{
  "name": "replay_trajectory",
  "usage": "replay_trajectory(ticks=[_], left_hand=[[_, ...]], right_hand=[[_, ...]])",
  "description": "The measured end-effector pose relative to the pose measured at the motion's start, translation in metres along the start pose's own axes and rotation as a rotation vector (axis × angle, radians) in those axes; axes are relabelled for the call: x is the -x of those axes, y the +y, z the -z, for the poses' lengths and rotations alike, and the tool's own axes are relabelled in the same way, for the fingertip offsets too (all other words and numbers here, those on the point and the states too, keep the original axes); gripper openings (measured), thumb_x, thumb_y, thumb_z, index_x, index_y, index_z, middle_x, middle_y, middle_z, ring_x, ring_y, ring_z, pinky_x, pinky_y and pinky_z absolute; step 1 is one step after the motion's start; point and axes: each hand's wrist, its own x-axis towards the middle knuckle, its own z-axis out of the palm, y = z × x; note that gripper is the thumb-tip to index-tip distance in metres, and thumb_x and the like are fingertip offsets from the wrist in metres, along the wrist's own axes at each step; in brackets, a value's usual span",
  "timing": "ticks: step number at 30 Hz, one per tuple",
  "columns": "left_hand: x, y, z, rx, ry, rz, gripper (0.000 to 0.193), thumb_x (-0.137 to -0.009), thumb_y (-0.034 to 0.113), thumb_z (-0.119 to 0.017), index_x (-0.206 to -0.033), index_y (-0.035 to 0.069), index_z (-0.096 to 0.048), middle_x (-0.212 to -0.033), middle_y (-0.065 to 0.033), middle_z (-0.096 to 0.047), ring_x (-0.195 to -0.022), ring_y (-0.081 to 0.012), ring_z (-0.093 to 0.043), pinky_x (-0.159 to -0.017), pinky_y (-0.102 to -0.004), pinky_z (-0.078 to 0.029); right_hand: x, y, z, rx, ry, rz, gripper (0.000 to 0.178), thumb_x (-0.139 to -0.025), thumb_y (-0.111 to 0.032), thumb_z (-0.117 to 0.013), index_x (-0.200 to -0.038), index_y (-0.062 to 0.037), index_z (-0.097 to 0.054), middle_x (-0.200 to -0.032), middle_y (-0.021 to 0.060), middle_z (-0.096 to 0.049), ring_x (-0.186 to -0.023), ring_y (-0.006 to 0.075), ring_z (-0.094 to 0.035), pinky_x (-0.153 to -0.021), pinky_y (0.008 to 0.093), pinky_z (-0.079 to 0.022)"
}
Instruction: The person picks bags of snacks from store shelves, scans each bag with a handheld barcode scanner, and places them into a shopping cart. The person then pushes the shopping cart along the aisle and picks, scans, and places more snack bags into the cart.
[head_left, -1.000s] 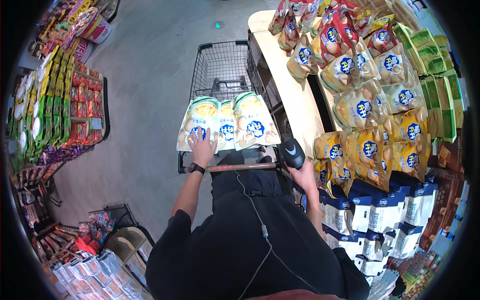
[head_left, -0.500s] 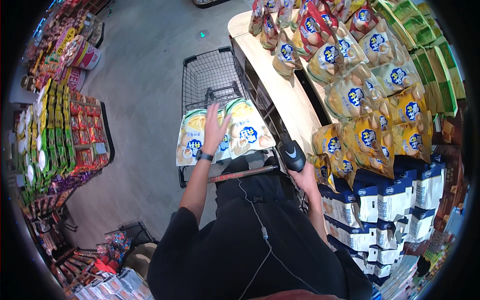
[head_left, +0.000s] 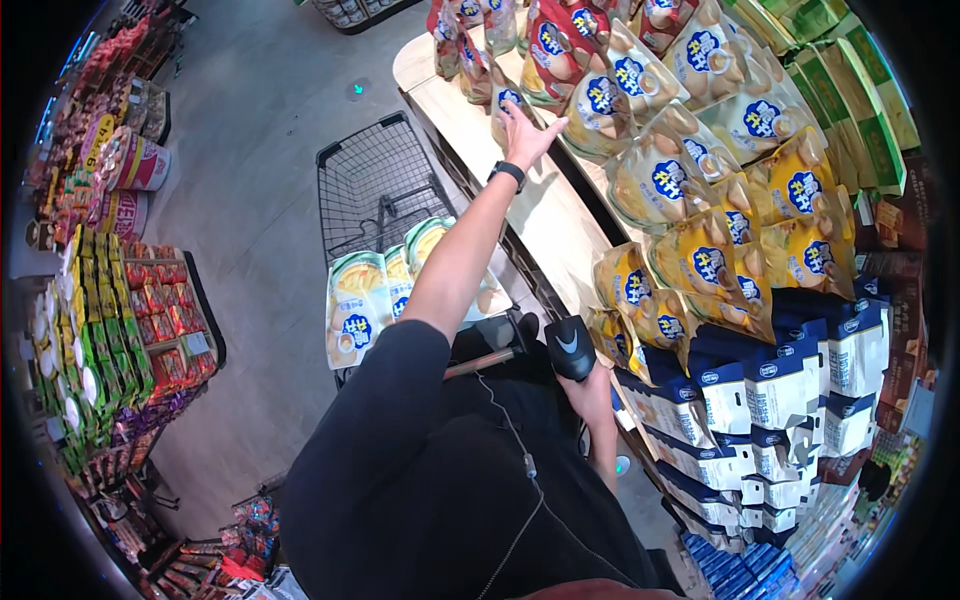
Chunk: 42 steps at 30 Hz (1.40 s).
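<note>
My left hand [head_left: 527, 140] is stretched out over the wooden display shelf [head_left: 575, 240], its fingers spread. Its fingertips are at a pale beige snack bag [head_left: 506, 92] standing near the shelf's edge; whether they touch it I cannot tell. In my right hand [head_left: 590, 390], low by the shelf, is a black handheld scanner [head_left: 570, 348], with the fingers wrapped round its grip. White-and-green snack bags [head_left: 355, 320] lie at the near end of a black wire shopping cart [head_left: 375, 165], partly hidden by my left forearm.
Red, beige and yellow bags [head_left: 705, 265] crowd the shelf to the right, with white-and-blue cartons [head_left: 775, 400] below. A rack of green and yellow packets [head_left: 100, 330] stands at left. Grey floor [head_left: 255, 180] lies between the rack and the cart.
My left hand has moved from above the bags in the cart, forward and right, to the bag on the shelf. My right hand still holds the scanner. The whole view has shifted somewhat.
</note>
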Motion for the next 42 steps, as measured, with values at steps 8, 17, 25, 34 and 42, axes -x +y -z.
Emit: replay_trajectory(ticks=[8, 17, 25, 34, 42], left_hand=[[-0.008, -0.063, -0.002, -0.167, 0.006, -0.050, 0.046, -0.104, 0.029, -0.057, -0.130, -0.008, -0.066, -0.129, -0.0334, -0.068, -0.112, -0.0481, -0.070, -0.103, -0.0508, -0.053], [0.089, -0.058, 0.130, 0.844, 0.040, 0.001, 0.034, -0.110, 0.028, -0.057, -0.118, -0.002, -0.071, -0.102, -0.0070, -0.076, -0.090, -0.0120, -0.070, -0.076, -0.0297, -0.055], [0.171, 0.006, 0.219, 1.039, -0.112, 0.000, 0.032, -0.114, 0.023, -0.050, -0.126, -0.004, -0.063, -0.115, -0.0135, -0.075, -0.101, -0.0217, -0.076, -0.091, -0.0370, -0.063], [0.226, -0.030, 0.314, 0.921, 0.124, -0.137, 0.029, -0.111, 0.026, -0.061, -0.124, 0.000, -0.067, -0.116, -0.0086, -0.076, -0.098, -0.0150, -0.075, -0.089, -0.0320, -0.060], [0.258, -0.150, 0.361, 0.725, 0.438, 0.011, 0.015, -0.093, 0.010, -0.064, -0.104, 0.001, -0.069, -0.100, -0.0042, -0.071, -0.092, -0.0135, -0.066, -0.085, -0.0322, -0.054]], right_hand=[[0.011, 0.035, 0.026, -0.033, 0.138, -0.076, 0.033, -0.080, -0.009, -0.084, -0.109, 0.0024, -0.075, -0.097, 0.0225, -0.078, -0.096, 0.0351, -0.079, -0.085, 0.0421, -0.059], [-0.029, 0.017, 0.031, -0.104, 0.013, 0.027, 0.039, -0.076, -0.006, -0.085, -0.113, 0.0022, -0.075, -0.100, 0.0216, -0.078, -0.097, 0.0338, -0.078, -0.089, 0.0425, -0.059], [-0.046, -0.064, 0.025, -0.021, -0.123, 0.360, 0.026, -0.079, -0.004, -0.083, -0.102, 0.0052, -0.074, -0.087, 0.0199, -0.078, -0.083, 0.0260, -0.079, -0.076, 0.0371, -0.059], [-0.028, -0.055, 0.002, -0.135, -0.170, 0.187, 0.021, -0.091, -0.016, -0.086, -0.089, 0.0002, -0.072, -0.064, -0.0033, -0.060, -0.053, 0.0057, -0.053, -0.050, 0.0258, -0.040], [-0.023, -0.002, -0.007, -0.113, -0.157, 0.222, 0.019, -0.093, -0.016, -0.083, -0.086, -0.0022, -0.071, -0.066, -0.0029, -0.062, -0.054, 0.0061, -0.054, -0.051, 0.0258, -0.040]])
